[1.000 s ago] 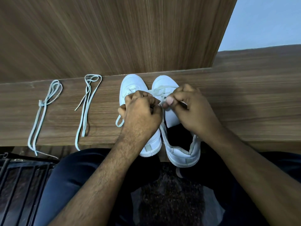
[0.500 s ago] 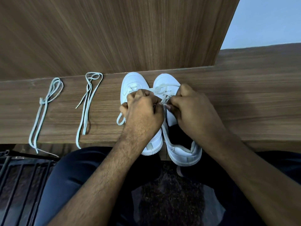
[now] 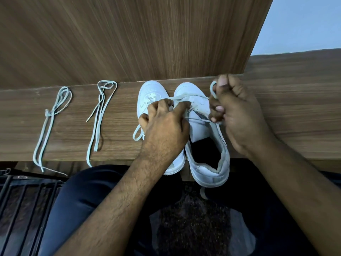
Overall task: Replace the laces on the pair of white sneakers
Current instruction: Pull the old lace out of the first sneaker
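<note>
Over at nine o'clock on the brown wood-grain shelf (image 3: pixel 276 117), a pale looped spare lace with a knot near its top (image 3: pixel 48 124) lies lengthwise, its loose ends trailing off the near edge. Just to its right, at about ten o'clock from my hands, a second pale folded spare lace (image 3: pixel 99 119) lies stretched out the same way, one end also hanging over the edge. Next comes the left white low-top leather sneaker (image 3: pixel 149 91), toe pointing to twelve o'clock against the upright wooden panel (image 3: pixel 129 37); my left hand (image 3: pixel 164 128) lies over its middle, fingers curled down and pinching the lace crossing at the eyelets, with a small loop of lace sticking out at eight o'clock of my knuckles. Touching it on the right stands the right white sneaker with its tongue and dark opening exposed (image 3: pixel 204 137), heel at six o'clock overhanging the shelf edge. A white flat lace (image 3: pixel 198 119) runs from that shoe's eyelets off toward three o'clock into my right hand (image 3: pixel 236 111), which is clenched around it, pulled out to the shoe's right side, with a loop poking up at eleven o'clock of the fist. My two hands are apart, each clamped on lace.
</note>
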The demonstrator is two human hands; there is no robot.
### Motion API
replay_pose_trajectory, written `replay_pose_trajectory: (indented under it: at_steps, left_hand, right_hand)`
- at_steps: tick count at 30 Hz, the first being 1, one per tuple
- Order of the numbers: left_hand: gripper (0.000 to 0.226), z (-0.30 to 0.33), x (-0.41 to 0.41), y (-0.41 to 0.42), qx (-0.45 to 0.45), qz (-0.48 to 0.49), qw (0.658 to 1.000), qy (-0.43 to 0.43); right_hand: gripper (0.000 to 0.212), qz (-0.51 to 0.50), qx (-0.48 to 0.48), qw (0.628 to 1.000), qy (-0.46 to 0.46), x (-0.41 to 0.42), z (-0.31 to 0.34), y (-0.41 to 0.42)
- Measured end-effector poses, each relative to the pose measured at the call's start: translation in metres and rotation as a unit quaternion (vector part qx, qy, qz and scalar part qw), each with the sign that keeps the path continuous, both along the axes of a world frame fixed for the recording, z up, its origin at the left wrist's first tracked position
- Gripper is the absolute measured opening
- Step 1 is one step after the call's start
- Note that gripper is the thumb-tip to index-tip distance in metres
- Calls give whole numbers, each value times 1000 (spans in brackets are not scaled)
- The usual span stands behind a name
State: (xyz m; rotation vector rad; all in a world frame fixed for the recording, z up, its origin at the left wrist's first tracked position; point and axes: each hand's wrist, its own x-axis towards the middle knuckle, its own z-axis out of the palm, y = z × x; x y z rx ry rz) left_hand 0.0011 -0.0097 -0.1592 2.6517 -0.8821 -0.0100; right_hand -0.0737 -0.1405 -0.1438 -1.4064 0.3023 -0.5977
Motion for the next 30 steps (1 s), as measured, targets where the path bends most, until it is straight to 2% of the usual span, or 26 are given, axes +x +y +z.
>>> replay_pose_trajectory:
  at_steps: [1, 2, 3, 5, 6, 7, 8, 10, 12, 14, 15, 17, 19, 20, 21, 22, 25, 26, 29, 30]
  left_hand:
    - [45, -1, 0, 0, 0, 1, 1000, -1]
    - [43, -1, 0, -1, 1, 2, 1000, -2]
    - [42, -1, 0, -1, 2, 2, 1000, -2]
    - [41, -1, 1, 0, 5, 0, 1000, 3]
    - [41, -1, 2, 0, 6, -2, 1000, 4]
    - [41, -2, 2, 0, 7, -3, 1000, 4]
    - [41, -2, 3, 1, 6, -3, 1000, 4]
    - [39, -1, 2, 0, 8, -3, 1000, 4]
    - [37, 0, 0, 0, 17, -6, 1000, 2]
    - [41, 0, 0, 0, 18, -9, 1000, -1]
    - [44, 0, 0, 1, 20, -9, 1000, -4]
    - [46, 0, 0, 1, 27, -10, 1000, -10]
    - [45, -1, -1, 0, 26, -12, 1000, -10]
    - [44, -1, -1, 0, 24, -12, 1000, -9]
    - [42, -1, 0, -1, 22, -10, 1000, -8]
    - [40, -2, 0, -1, 21, -6, 1000, -7]
    - [30, -3, 1, -2, 22, 7, 1000, -10]
    - [29, -3, 1, -2, 23, 10, 1000, -14]
    - [31, -5, 1, -2, 9, 9, 1000, -21]
    - [32, -5, 1, -1, 4, 10, 1000, -21]
  right_hand:
    - [22, -30, -171, 984, 33, -1, -3, -3]
    - [17, -41, -337, 938, 71, -3, -7, -4]
    - [16, -42, -471, 874, 113, -4, -12, -3]
    - [16, -41, -629, 756, 177, -5, -21, 3]
    - [15, -41, -658, 725, 199, -4, -24, 7]
    - [14, -45, -660, 720, 210, -3, -27, 9]
    - [14, -44, -643, 736, 207, -2, -28, 8]
    - [13, -40, -533, 828, 172, 0, -28, 3]
    - [16, -63, -366, 918, 138, 2, -26, -4]
    - [22, -113, -220, 959, 141, 4, -24, -9]
    - [22, -132, -188, 961, 153, 5, -23, -12]
    - [19, -139, -242, 939, 199, 2, -22, -17]
    - [34, -116, -396, 865, 286, -2, -26, -16]
    - [43, -108, -454, 823, 324, -4, -27, -13]
    - [46, -104, -489, 800, 332, -4, -27, -9]
    - [45, -94, -512, 797, 305, -3, -24, -5]
    - [40, -12, -528, 827, 193, -3, -16, 3]
    - [39, 7, -535, 824, 186, -3, -16, 5]
    - [23, 10, -577, 784, 229, -2, -23, 10]
    - [21, 3, -569, 784, 247, -3, -24, 8]
